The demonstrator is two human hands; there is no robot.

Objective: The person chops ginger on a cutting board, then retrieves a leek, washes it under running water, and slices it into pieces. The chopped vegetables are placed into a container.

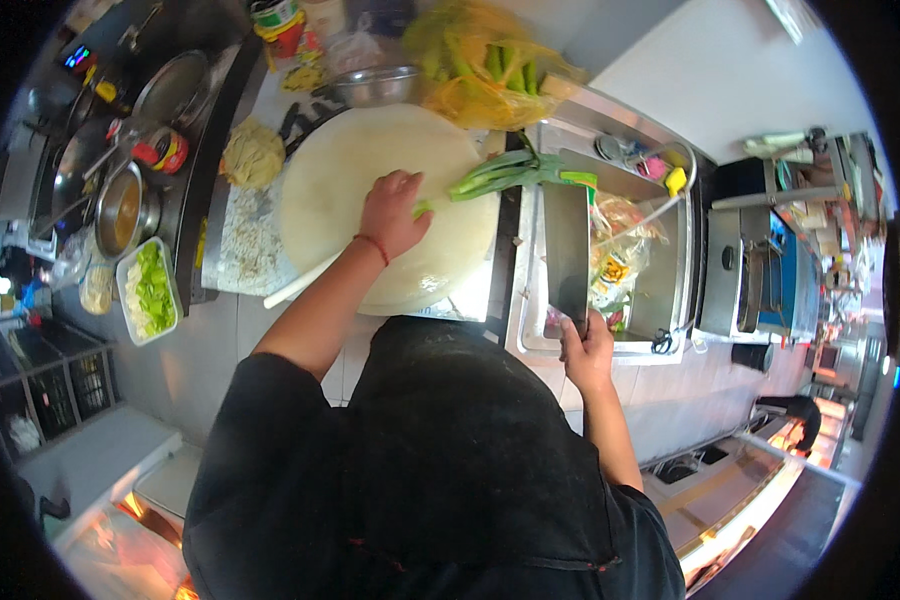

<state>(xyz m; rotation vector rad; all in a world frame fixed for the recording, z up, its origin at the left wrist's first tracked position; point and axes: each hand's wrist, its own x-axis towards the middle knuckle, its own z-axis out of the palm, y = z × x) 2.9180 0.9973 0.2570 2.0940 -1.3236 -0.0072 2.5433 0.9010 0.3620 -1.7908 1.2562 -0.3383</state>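
Observation:
My left hand [394, 214], with a red cord at its wrist, is over a round pale chopping board [330, 176]. It grips a leek stalk; the white end [300, 281] sticks out beneath my forearm and a green tip [422, 207] shows between thumb and fingers. Cut leek greens [506, 174] lie across the board's right edge, reaching towards the sink. My right hand [589, 351] holds a cleaver [568, 251] by its handle. The broad blade points away from me, above the near left part of the sink, apart from the board.
The steel sink [529, 322] at right contains plastic packaging [615, 262]. A yellow bag of green vegetables [487, 75] and a steel bowl [375, 85] are behind the board. At left are a lump in wrapping [253, 152], a tub of cut vegetables [150, 292] and a sauce pot [124, 210].

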